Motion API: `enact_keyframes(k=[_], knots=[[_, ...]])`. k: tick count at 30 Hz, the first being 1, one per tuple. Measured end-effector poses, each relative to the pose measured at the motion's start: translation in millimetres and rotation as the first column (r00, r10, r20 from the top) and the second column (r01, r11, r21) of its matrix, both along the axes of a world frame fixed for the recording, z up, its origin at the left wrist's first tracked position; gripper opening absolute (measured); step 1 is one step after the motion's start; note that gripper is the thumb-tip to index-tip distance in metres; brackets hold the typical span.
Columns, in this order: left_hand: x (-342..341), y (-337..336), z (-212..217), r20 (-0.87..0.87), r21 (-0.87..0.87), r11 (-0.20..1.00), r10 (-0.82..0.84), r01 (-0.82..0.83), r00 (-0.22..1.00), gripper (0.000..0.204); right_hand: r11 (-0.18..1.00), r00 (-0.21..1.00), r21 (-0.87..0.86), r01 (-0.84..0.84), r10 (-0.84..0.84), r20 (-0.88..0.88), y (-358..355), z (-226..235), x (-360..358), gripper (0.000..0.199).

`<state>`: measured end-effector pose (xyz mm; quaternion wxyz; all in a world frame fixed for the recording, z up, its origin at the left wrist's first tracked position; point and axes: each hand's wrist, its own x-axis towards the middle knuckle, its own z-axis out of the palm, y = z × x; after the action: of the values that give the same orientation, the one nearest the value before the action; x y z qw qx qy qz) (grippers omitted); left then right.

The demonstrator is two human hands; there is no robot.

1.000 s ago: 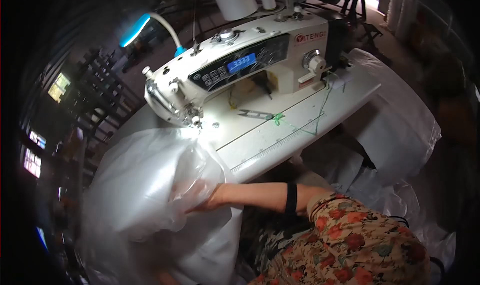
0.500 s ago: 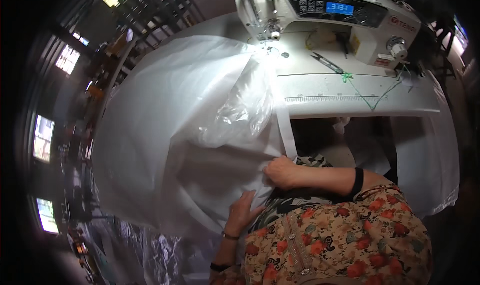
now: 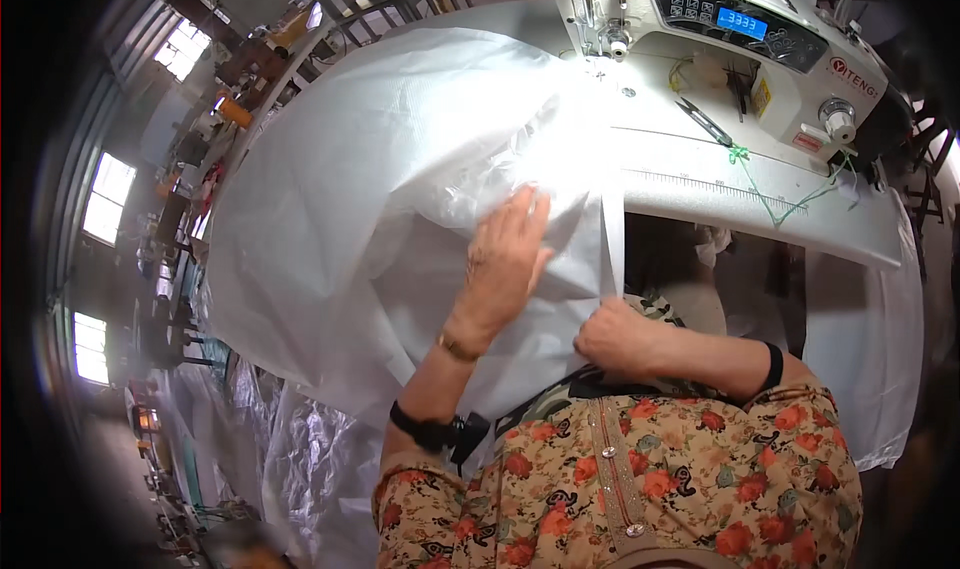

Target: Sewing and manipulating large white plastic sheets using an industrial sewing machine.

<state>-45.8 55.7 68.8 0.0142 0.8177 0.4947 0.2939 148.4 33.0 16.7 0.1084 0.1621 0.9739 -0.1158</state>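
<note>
A large sheet of white fabric (image 3: 300, 199) spreads over the table and hangs toward my lap, its far end by the needle of a white sewing machine (image 3: 850, 84). Crumpled clear plastic (image 3: 465, 194) lies on the fabric. My left hand (image 3: 508, 254) rests flat over the sheet beside the plastic, fingers stretched out. Near my lap, my right hand (image 3: 620, 337) is closed in a pinch on the fabric's right edge, where a narrow folded strip (image 3: 613, 239) runs up toward the needle. The fingertips of that hand are partly hidden.
Thread snips (image 3: 705, 122) with green thread (image 3: 775, 204) tied to them lie on the machine bed, right of the needle. More white fabric (image 3: 860, 319) hangs at the right. Shiny crumpled plastic (image 3: 310, 459) hangs at the lower left.
My left hand has moved up and forward from near my lap onto the sheet by the plastic. The right hand keeps its pinch on the edge. The whole view has shifted somewhat.
</note>
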Motion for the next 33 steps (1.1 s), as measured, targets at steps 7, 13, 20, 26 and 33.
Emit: enact_keyframes(k=[7,13,20,26,33], knots=[[-47,14,-18,-0.201,0.298,0.922,0.313,-0.247,0.928,0.019,0.872,0.949,-0.381,0.308,-0.254,0.187,15,-3,31,0.039],[-45,-37,14,-0.088,0.078,0.987,0.147,-0.14,0.985,0.011,0.36,0.424,-0.931,0.064,-0.854,-0.301,46,3,4,0.059],[-28,-81,-3,0.193,-0.589,0.806,0.198,-0.047,0.961,0.027,-0.125,0.295,-0.961,-0.248,-0.954,0.048,59,-5,-54,0.03],[-59,-111,-54,0.232,-0.779,0.627,0.266,0.015,0.936,0.033,-0.328,0.553,-0.935,-0.136,-0.808,0.203,4,-56,-47,0.027],[-100,-120,-63,0.315,-0.832,0.555,0.462,0.007,0.829,0.026,-0.348,0.712,-0.929,-0.124,-0.683,0.161,-22,-45,-17,0.021]])
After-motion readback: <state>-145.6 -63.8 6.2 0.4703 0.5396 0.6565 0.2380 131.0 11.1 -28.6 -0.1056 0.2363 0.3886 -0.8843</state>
